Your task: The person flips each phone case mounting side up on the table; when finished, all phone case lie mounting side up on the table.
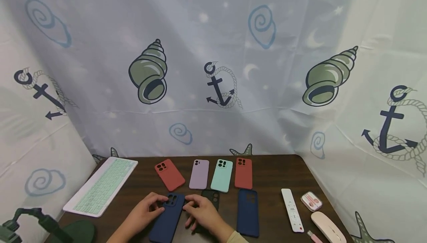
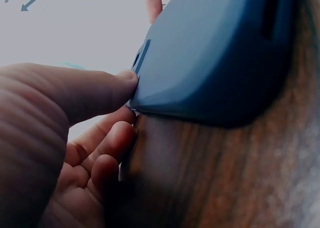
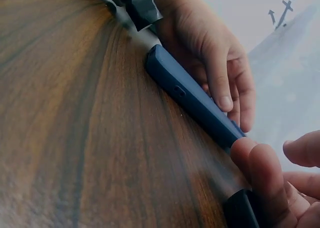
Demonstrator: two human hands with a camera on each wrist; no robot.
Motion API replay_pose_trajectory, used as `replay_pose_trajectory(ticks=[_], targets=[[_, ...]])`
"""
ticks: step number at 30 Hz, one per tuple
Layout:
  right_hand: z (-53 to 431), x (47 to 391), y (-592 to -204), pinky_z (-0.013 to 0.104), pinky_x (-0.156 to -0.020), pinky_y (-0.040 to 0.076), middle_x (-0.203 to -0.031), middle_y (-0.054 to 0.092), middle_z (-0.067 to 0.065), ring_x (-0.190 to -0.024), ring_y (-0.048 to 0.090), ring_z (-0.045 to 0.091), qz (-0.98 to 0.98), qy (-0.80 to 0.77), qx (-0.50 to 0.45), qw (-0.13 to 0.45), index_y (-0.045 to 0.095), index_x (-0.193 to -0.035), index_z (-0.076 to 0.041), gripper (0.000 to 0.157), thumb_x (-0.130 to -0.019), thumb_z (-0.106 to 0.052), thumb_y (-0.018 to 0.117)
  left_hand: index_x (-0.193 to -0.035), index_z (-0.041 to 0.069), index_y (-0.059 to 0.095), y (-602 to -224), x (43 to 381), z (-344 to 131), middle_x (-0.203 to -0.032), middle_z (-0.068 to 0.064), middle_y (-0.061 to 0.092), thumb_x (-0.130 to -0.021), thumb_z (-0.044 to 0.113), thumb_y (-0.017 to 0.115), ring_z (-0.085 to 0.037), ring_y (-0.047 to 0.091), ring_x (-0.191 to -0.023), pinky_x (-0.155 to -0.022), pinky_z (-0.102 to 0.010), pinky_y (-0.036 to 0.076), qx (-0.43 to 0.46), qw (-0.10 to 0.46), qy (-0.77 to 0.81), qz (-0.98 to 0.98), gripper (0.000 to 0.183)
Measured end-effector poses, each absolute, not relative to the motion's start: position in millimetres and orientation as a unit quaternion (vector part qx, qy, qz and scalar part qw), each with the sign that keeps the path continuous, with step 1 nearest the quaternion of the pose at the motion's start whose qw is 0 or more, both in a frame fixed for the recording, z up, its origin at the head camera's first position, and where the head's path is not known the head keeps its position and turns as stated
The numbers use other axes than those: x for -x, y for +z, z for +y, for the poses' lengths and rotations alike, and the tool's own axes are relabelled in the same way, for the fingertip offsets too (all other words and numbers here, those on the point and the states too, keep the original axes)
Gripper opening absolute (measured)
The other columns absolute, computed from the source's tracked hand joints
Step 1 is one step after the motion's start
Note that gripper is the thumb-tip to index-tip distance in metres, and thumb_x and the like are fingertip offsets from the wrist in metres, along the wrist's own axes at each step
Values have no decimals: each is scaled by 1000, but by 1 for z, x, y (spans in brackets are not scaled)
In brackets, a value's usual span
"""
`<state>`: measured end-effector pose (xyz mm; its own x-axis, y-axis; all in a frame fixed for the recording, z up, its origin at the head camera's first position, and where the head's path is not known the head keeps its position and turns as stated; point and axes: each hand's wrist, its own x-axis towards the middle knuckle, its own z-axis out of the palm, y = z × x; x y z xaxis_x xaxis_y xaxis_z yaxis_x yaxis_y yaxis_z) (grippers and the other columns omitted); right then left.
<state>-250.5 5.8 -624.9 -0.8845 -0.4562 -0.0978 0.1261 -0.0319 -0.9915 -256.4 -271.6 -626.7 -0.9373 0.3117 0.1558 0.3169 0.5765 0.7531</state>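
A dark blue phone case [image 1: 168,219] lies back up between my two hands, its camera cutout at the far end. My left hand [image 1: 145,210] holds its left edge; the thumb [image 2: 107,90] presses on the rim in the left wrist view, with other fingers curled below. My right hand [image 1: 205,212] is at the case's upper right edge, fingertips right at the rim. In the right wrist view its thumb [image 3: 305,148] stands apart from the fingers [image 3: 260,170]. A black phone case [image 1: 213,197] is partly hidden behind the right hand.
Behind lie two red phone cases [image 1: 170,176] [image 1: 244,174], a lilac one [image 1: 199,175] and a mint one [image 1: 221,176]. Another blue case [image 1: 248,213] lies right. Keyboard [image 1: 103,187] and green lamp [image 1: 78,232] stand left; remote [image 1: 292,210], small box [image 1: 311,201] and mouse [image 1: 328,227] lie right.
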Motion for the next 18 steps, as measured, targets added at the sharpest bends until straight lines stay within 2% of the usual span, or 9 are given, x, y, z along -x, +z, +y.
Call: replay_pose_trajectory(ticks=[7,11,15,18], targets=[[6,249,-621,31,-45,54,-112,71,11,-67,74,27,664,-708,132,202,59,-138,-8,42,-98,-19,67,-119,24,69,-625,257,-272,-110,0,61,-91,26,76,-4,56,-81,-68,-23,47,181,-9,-430,-885,29],[7,250,-622,27,-39,48,-115,71,11,-68,75,25,666,-704,150,195,57,-140,-8,44,-98,-18,66,-120,23,69,-624,257,-271,-109,-3,59,-92,28,75,-6,54,-81,-67,-23,46,192,-9,-431,-882,29],[9,250,-625,27,-50,54,-118,70,14,-66,74,24,667,-698,180,187,56,-142,-8,46,-98,-15,66,-120,27,69,-624,255,-271,-108,-2,56,-92,33,75,-8,53,-83,-68,-22,46,181,-26,-431,-884,29],[9,248,-626,27,-66,58,-120,70,16,-63,73,21,661,-701,198,181,55,-144,-7,48,-97,-12,67,-120,28,69,-624,255,-272,-109,-3,56,-92,36,75,-8,53,-84,-67,-23,45,179,-34,-432,-883,30]])
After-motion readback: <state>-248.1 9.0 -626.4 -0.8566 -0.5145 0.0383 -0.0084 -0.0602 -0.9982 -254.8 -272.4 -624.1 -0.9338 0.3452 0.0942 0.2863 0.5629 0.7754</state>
